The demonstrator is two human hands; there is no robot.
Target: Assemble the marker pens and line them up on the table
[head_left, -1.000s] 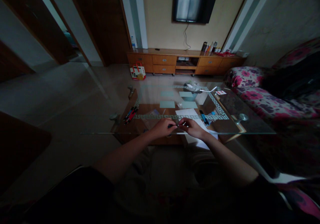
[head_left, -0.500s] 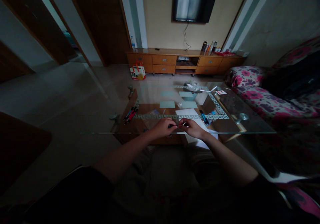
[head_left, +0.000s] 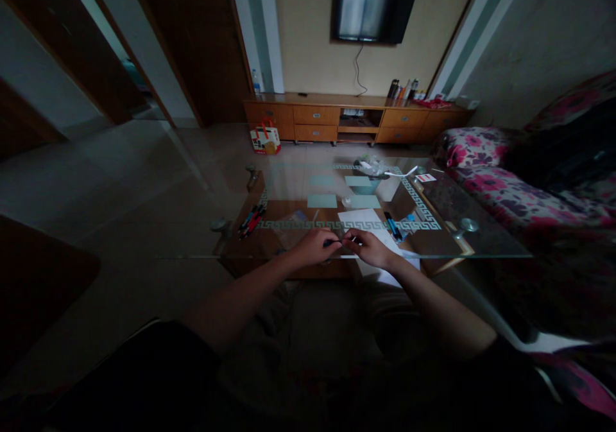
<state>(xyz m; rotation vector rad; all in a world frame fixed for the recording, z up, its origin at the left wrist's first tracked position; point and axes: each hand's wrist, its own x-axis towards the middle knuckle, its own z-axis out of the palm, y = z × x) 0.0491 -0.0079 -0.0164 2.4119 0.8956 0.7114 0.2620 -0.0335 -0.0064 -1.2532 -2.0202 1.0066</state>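
Over the near edge of the glass table (head_left: pixel 183 246), my two hands meet almost tip to tip. My left hand (head_left: pixel 315 247) is closed, pinching a small black pen-like piece (head_left: pixel 328 242) whose thin dark end points toward the other hand. My right hand (head_left: pixel 369 250) is also closed, its thumb and fingers pinched around something small; a bit of white (head_left: pixel 355 239) shows between them. Fingers and dim light hide most of both pieces. A white sheet of paper (head_left: pixel 360 217) lies just beyond the right hand.
Red, blue and black pens (head_left: pixel 251 222) lie in a bunch on the left. Blue and black pens (head_left: pixel 393 226) are to the right, beside the paper. A small white round item (head_left: pixel 346 201) sits farther back, and a plastic bag (head_left: pixel 373 165) appears at the far side.
Both hands keep nearly the same place and pinch. The fingers of the right hand have shifted very slightly.
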